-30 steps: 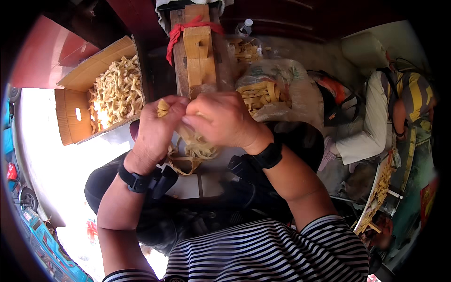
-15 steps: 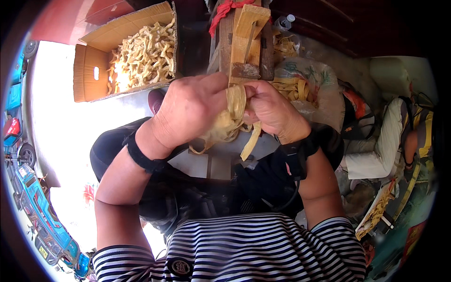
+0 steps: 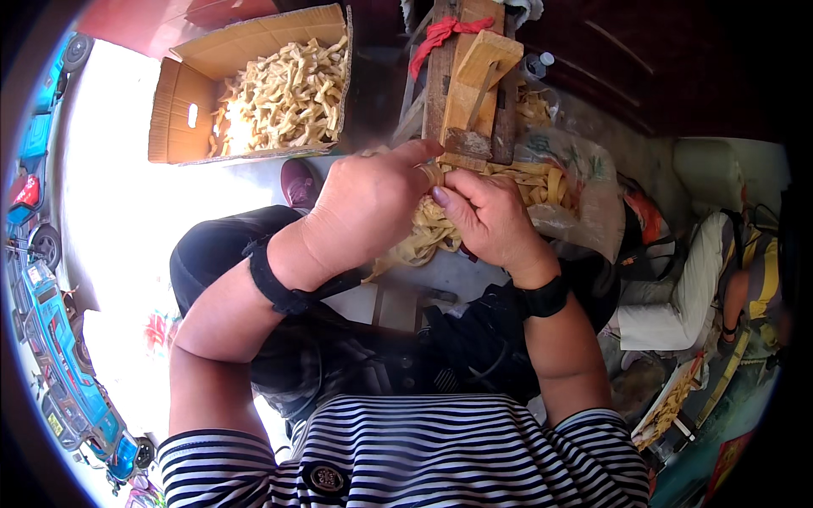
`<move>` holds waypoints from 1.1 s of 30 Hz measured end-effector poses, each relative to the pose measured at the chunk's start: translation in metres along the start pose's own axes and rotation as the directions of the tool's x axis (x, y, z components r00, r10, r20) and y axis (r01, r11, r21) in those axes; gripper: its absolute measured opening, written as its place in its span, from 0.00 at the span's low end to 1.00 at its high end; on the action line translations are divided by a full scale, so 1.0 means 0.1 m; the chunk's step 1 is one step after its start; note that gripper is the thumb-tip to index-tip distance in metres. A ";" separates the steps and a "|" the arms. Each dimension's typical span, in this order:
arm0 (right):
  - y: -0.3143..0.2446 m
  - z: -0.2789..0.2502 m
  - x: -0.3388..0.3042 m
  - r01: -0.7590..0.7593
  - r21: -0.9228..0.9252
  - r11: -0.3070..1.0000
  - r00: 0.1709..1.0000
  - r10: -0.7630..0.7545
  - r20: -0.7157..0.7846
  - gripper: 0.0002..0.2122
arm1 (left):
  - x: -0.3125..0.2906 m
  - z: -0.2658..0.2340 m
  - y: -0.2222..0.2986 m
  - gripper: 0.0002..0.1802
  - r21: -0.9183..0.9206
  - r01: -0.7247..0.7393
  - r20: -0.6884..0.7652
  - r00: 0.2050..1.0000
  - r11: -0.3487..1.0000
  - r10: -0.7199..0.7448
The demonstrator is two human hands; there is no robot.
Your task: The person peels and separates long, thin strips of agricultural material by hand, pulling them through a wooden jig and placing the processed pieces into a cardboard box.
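My left hand is closed, its fingers curled round a pale yellow flat strip, and its index finger points toward the wooden bench. Pinched from the other side, the same strip runs to the thumb and fingers of my right hand. A short banded piece of it shows between the two hands; the rest is hidden by fingers. Below hangs a loose bundle of similar strips, partly behind my left hand. Just beyond my hands stands the narrow wooden bench, with a slotted wooden piece fixed on top.
At the far left, a cardboard box holds a heap of knotted pale pieces. More strips lie on a plastic sack to the right. A bottle stands behind. Another person's leg is at the right.
The wide loop over my fingers has drawn down to a short band between my hands. The strip end that hung below my right hand no longer shows. The view has shifted slightly.
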State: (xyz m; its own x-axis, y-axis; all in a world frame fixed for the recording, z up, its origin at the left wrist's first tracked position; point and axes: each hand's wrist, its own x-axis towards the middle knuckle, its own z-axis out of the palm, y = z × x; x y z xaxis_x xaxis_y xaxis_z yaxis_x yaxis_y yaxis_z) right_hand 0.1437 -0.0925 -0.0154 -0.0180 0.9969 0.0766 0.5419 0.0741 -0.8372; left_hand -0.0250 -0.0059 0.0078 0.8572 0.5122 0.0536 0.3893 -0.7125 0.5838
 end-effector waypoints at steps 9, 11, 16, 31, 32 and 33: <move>0.05 -0.15 -0.12 -0.369 0.792 0.487 0.928 0.242 0.283 0.21 | 0.06 -0.41 -0.07 0.07 -0.752 0.107 -0.148 0.934 0.650 -0.325; 0.05 -0.15 -0.11 -0.388 0.842 0.374 0.920 0.216 0.328 0.21 | 0.03 -0.35 -0.12 0.15 -0.747 0.100 -0.148 0.938 0.657 -0.312; 0.02 -0.16 -0.06 -0.469 0.802 0.370 0.881 0.257 0.397 0.19 | 0.04 -0.23 -0.11 0.23 -0.846 0.204 0.072 0.959 0.493 -0.273; 0.17 -0.19 0.02 0.011 1.000 0.014 0.989 0.150 -0.013 0.10 | 0.04 0.32 0.18 0.23 -0.666 0.377 0.410 0.906 0.643 -0.107; 0.16 -0.18 0.04 0.051 0.998 -0.032 0.985 0.169 -0.045 0.10 | 0.04 0.38 0.30 0.22 -0.655 0.508 0.528 0.838 0.560 -0.142; 0.21 -0.25 -0.05 0.043 0.999 -0.010 0.979 0.200 -0.041 0.11 | 0.10 0.48 0.42 0.20 -0.642 0.620 0.655 0.749 0.451 -0.098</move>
State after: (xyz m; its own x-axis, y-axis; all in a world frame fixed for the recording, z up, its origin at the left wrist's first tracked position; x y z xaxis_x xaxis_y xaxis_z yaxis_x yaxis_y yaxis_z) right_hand 0.1766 -0.0964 -0.0197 0.1251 0.9896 -0.0707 -0.8454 0.0690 -0.5297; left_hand 0.0165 -0.0540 -0.0062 0.8252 0.1394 -0.5474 0.4904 0.3043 0.8166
